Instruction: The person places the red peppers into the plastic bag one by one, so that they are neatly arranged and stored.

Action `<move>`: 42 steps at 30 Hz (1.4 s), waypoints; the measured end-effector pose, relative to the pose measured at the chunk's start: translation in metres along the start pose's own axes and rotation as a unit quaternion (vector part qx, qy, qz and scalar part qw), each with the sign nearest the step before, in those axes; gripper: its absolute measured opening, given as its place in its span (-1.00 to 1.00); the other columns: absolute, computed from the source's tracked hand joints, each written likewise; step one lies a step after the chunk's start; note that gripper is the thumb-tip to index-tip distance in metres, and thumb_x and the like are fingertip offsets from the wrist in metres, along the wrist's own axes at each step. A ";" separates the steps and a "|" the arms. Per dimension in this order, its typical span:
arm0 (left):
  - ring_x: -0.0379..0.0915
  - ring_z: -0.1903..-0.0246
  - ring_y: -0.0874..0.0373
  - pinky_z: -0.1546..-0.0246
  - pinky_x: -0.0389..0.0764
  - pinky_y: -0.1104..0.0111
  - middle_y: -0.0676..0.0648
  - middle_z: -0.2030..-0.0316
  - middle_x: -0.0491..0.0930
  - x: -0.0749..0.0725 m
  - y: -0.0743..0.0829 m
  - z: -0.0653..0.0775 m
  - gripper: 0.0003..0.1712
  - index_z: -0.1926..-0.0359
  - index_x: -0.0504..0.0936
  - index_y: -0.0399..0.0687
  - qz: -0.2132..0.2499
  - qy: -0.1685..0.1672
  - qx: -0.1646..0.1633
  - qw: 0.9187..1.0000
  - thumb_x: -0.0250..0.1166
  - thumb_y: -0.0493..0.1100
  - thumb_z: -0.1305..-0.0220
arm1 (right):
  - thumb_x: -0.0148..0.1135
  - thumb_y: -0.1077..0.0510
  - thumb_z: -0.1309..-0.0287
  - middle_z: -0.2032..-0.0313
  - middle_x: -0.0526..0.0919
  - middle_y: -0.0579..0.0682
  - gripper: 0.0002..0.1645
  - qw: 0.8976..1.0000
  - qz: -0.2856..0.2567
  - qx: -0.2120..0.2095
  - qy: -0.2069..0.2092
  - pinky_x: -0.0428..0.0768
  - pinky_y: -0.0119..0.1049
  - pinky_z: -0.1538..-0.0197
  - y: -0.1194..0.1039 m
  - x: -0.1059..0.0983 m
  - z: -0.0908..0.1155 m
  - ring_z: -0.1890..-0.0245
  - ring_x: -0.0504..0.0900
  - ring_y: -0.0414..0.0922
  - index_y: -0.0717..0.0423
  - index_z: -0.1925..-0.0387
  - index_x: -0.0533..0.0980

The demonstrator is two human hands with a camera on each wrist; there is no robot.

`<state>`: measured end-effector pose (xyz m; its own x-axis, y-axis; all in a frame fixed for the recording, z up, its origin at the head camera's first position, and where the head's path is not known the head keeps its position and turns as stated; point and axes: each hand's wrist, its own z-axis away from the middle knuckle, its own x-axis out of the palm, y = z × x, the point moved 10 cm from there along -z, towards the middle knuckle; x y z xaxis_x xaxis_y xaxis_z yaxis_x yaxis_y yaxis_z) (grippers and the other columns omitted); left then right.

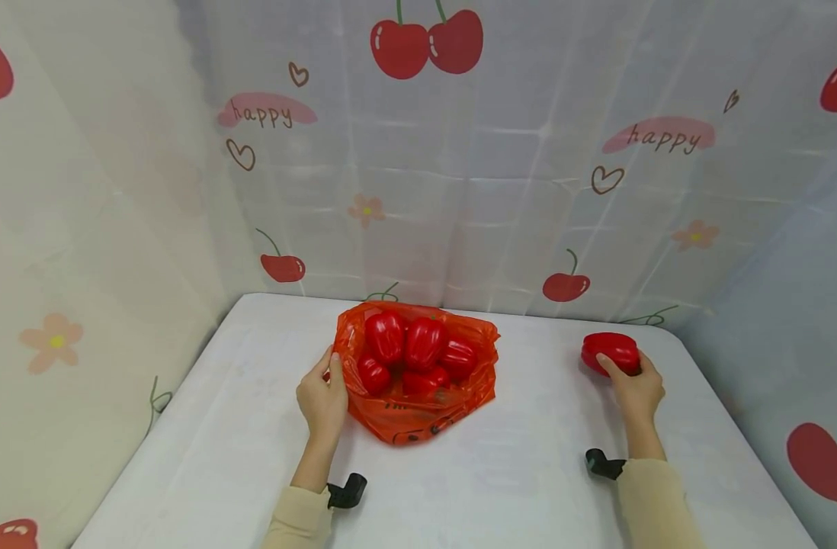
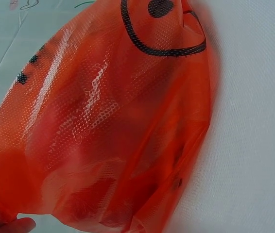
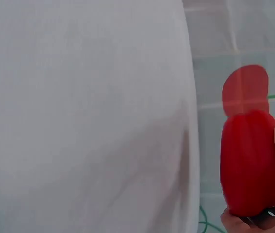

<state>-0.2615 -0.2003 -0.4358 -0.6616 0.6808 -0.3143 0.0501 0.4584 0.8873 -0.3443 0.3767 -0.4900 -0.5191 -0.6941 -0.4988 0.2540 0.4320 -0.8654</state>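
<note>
An orange-red plastic bag with black print lies with its mouth spread wide on the table. Several red bell peppers sit inside it. At the bag's left edge my left hand pinches the rim; the left wrist view shows the bag's side up close, with a fingertip at the lower left corner. Off to the right, my right hand grips another red bell pepper, thumb on the near side. That same bell pepper hangs above the table in the right wrist view.
The white table has its back edge along a curtain printed with cherries and hearts. Curtains also stand at both sides. A dark wrist mount sits on each forearm, the left mount close below the bag.
</note>
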 end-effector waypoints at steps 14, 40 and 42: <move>0.62 0.05 -0.21 0.10 0.66 0.00 -0.27 -0.08 0.60 0.000 0.000 -0.001 -0.61 -0.16 0.59 -0.25 0.003 -0.003 0.003 1.000 0.12 -0.17 -0.42 | 0.40 -0.05 -0.12 -0.29 0.46 0.21 -0.12 0.984 -0.085 -0.150 -0.039 0.49 0.07 -0.22 -0.108 0.046 0.081 -0.24 0.45 0.13 0.11 -0.41 0.28; 0.61 0.03 -0.22 0.10 0.65 -0.01 -0.28 -0.07 0.60 0.000 0.000 0.000 -0.62 -0.14 0.59 -0.27 0.000 0.000 0.003 1.000 0.13 -0.18 -0.41 | 0.52 0.00 0.03 -0.23 0.54 -0.01 -0.12 0.929 -0.167 -0.256 -0.207 0.62 -0.04 -0.10 -0.185 0.147 0.228 -0.17 0.55 0.01 -0.01 -0.35 0.38; 0.62 0.04 -0.22 0.11 0.66 -0.01 -0.27 -0.07 0.60 0.000 0.000 -0.001 -0.62 -0.15 0.59 -0.26 0.001 -0.001 0.001 1.000 0.13 -0.18 -0.41 | 0.51 -0.02 0.03 -0.23 0.54 0.00 -0.12 0.930 -0.157 -0.261 -0.207 0.62 -0.01 -0.09 -0.186 0.153 0.230 -0.18 0.54 0.03 -0.02 -0.35 0.38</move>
<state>-0.2621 -0.2004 -0.4354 -0.6601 0.6824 -0.3140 0.0518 0.4583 0.8873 -0.2829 0.0580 -0.4166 -0.1154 -0.9486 -0.2946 -0.3431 0.3164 -0.8844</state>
